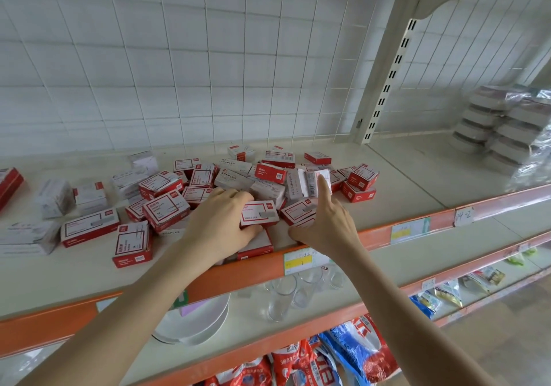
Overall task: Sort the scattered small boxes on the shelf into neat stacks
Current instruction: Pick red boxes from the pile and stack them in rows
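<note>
Several small red-and-white boxes (165, 211) lie jumbled across the cream shelf (396, 186), some flat, some tilted. My left hand (222, 224) grips one red-and-white box (258, 213) near the shelf's front edge, fingers over its top and thumb under it; another box (256, 247) lies just below. My right hand (326, 220) rests beside a red-and-white box (298, 211), thumb low at the shelf front and index finger stretched up against an upright white box (316, 183). Whether it grips a box I cannot tell.
White boxes (55, 197) stand at the left. Wrapped stacks of packs (507, 123) sit at the far right. An orange rail with price labels (301, 259) edges the shelf. Below are white plates (196, 320), clear glasses (280, 299) and bagged goods (357, 350).
</note>
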### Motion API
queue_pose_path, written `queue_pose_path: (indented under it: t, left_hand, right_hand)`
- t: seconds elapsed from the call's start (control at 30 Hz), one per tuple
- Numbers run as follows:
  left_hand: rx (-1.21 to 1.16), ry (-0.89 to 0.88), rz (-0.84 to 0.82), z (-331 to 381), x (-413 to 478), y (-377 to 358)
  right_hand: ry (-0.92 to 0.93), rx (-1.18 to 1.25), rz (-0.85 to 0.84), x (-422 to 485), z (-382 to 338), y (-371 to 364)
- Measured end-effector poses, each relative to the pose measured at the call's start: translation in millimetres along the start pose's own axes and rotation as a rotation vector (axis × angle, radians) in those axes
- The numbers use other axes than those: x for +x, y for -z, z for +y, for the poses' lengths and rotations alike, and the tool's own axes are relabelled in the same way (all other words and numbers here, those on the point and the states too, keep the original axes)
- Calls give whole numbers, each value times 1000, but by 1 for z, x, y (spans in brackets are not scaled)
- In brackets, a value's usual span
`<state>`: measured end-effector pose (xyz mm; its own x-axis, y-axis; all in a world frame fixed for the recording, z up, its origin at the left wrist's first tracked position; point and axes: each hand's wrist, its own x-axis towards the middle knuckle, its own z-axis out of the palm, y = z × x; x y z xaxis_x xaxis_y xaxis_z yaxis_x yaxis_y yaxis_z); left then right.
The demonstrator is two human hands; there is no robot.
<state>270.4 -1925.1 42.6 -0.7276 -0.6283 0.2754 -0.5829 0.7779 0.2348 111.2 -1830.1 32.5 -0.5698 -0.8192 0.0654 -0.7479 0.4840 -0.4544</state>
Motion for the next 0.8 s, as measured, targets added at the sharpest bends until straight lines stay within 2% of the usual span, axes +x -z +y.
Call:
queue_pose_path:
  t: [0.17,0.3,0.57,0.67,0.8]
  left_hand:
    - [17,-2,0,-1,-3,0]
    - [5,-22,4,0,-4,0]
    - [-124,-194,270,20,-4,-4]
    - [-172,-185,333,26,-3,-5]
    - [-242,-159,327,18,-1,-2]
  right_hand:
    - [21,51,65,4,0,9]
    - [48,151,44,0,-7,24]
    - [46,682,7,-5,-32,20]
    - [102,726,24,-6,-40,12]
    - [174,760,-28,-6,-41,14]
